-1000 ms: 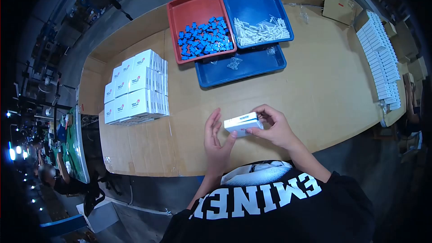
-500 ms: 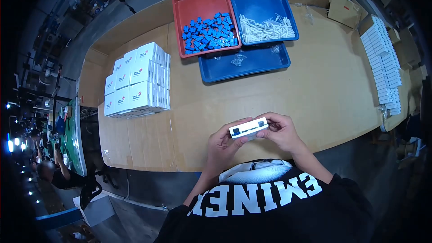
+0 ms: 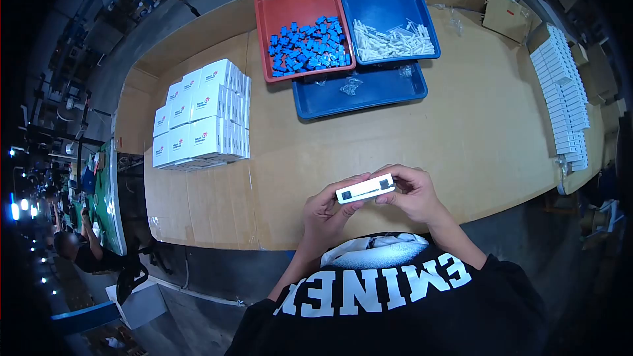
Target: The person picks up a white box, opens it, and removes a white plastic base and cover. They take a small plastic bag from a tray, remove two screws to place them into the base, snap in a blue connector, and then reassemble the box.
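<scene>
A small white plastic socket box (image 3: 364,188) is held up over the front edge of the table, its narrow side facing me. Dark square openings show near both ends of that side, with a thin dark line between them. My left hand (image 3: 324,212) grips the left end, thumb below and fingers behind. At the right end, my right hand (image 3: 417,196) pinches the box between thumb and bent fingers. The fingertips behind the box are partly hidden.
A red tray (image 3: 290,6) holds blue connectors; a blue tray (image 3: 382,0) holds white sticks. Beneath them lies another blue tray (image 3: 356,109) with clear plastic scraps. White cartons (image 3: 201,112) stand stacked left, white pieces (image 3: 560,95) in rows right. A person (image 3: 92,250) sits far left.
Both hands keep their hold on the socket box, nearly in place. The box has turned slightly, and the dark gap along its near side looks thinner.
</scene>
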A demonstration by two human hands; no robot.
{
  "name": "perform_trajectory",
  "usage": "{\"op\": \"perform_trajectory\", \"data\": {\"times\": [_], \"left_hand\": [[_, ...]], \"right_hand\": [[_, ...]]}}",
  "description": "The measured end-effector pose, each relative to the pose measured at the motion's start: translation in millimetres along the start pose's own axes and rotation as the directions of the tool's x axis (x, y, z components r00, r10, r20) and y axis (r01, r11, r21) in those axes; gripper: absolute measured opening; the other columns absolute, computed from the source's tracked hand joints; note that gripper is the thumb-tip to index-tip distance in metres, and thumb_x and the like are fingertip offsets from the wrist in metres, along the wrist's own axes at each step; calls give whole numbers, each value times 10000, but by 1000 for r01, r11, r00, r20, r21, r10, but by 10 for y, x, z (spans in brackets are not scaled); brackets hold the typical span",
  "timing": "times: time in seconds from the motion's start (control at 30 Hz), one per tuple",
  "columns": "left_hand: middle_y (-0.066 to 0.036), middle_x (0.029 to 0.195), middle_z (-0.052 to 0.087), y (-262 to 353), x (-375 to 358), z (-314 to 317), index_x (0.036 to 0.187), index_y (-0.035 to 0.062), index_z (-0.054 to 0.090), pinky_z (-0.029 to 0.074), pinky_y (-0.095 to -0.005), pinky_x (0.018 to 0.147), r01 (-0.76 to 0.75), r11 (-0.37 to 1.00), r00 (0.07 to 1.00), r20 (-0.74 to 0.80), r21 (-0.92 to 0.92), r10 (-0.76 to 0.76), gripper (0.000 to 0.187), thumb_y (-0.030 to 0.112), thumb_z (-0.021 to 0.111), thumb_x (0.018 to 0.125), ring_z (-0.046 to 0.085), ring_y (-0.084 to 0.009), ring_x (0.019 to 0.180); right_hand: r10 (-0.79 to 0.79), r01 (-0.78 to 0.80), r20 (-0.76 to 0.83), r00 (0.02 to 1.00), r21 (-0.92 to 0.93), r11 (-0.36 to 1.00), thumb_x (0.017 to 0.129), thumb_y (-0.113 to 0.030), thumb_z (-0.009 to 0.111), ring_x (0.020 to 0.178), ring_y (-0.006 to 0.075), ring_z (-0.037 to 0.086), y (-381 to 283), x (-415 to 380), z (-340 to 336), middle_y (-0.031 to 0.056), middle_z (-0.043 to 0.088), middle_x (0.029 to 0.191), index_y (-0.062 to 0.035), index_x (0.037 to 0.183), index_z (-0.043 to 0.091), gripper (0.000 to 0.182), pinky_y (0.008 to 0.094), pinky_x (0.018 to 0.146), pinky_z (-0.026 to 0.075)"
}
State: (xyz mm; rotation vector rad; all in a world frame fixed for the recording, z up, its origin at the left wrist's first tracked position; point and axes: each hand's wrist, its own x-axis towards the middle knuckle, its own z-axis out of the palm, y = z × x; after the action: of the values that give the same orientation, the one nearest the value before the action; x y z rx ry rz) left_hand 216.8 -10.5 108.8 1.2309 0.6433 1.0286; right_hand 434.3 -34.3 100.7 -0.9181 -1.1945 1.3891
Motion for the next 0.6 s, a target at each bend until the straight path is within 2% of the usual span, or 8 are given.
{"op": "perform_trajectory", "data": {"times": [0.2, 0.3, 0.33, 0.4, 0.43, 0.47, 0.5, 0.6], "left_hand": [[-196, 1344, 663, -77, 7, -30, 1304, -62, 611, 491, -376, 1107, -28, 1000, 999, 19, 10, 28, 348, -9, 686, 969, 624, -264, 1275], [-167, 1312, 671, -29, 57, 75, 1297, -56, 612, 500, -363, 1092, 43, 998, 994, -97, -53, -48, 353, -19, 696, 956, 641, -254, 1236], [-167, 1312, 671, -72, 42, 43, 1297, -56, 612, 500, -363, 1092, 37, 998, 994, -98, -51, -42, 353, -19, 696, 956, 641, -254, 1236], [-165, 1277, 664, -174, -2, -46, 1289, -82, 592, 521, -317, 1029, 214, 963, 969, -90, -161, -230, 362, 3, 711, 958, 652, -209, 1180], [-165, 1277, 664, -174, -15, -79, 1289, -82, 592, 521, -317, 1029, 210, 964, 970, -88, -160, -226, 362, 3, 711, 958, 652, -209, 1180], [-145, 1244, 672, -163, -23, -115, 1276, -77, 602, 527, -303, 1000, 230, 973, 972, -56, 22, -229, 358, 10, 725, 952, 652, -184, 1162], [-125, 1210, 679, -140, -17, -132, 1263, -72, 612, 533, -289, 971, 237, 950, 971, -24, 205, -238, 353, 17, 738, 946, 651, -159, 1143], [-105, 1157, 713, -22, -4, -119, 1208, -37, 671, 532, -275, 895, 156, 914, 986, -9, 374, -165, 307, 59, 767, 932, 666, -136, 1055]], "right_hand": [[-69, 67, -28, 997, -88, 994, 881, -54, 812, 1049, 166, 700, 52, 4, 27, 109, 750, 1113, 26, 1152, 698, 305, 314, 922, 548], [-25, 25, -88, 996, -6, 1000, 885, -48, 807, 1035, 159, 697, 65, 14, 82, 100, 736, 1113, 25, 1149, 695, 297, 304, 913, 547], [34, -17, -127, 991, 130, 991, 887, -60, 808, 1034, 151, 686, 49, 29, 102, 90, 724, 1112, 15, 1162, 697, 306, 303, 914, 541], [91, -48, -154, 984, 262, 964, 889, -71, 810, 1034, 144, 675, 9, 81, 118, 80, 712, 1111, 4, 1174, 699, 315, 302, 915, 535], [24, -23, -139, 990, 7, 1000, 887, -86, 813, 1030, 147, 666, -11, 97, 121, 72, 700, 1101, -5, 1181, 701, 325, 305, 914, 528], [-37, 8, -111, 993, -247, 969, 885, -101, 816, 1025, 151, 656, -33, 104, 121, 63, 688, 1091, -13, 1189, 703, 336, 309, 914, 520], [-39, 10, -114, 993, -248, 969, 885, -101, 816, 1025, 151, 656, -66, 113, 109, 63, 688, 1091, -13, 1189, 703, 336, 309, 914, 520], [-1, 23, 57, 998, -385, 923, 858, -107, 835, 982, 186, 647, -111, 128, 57, 66, 675, 1057, -2, 1151, 713, 335, 312, 869, 505]]}}
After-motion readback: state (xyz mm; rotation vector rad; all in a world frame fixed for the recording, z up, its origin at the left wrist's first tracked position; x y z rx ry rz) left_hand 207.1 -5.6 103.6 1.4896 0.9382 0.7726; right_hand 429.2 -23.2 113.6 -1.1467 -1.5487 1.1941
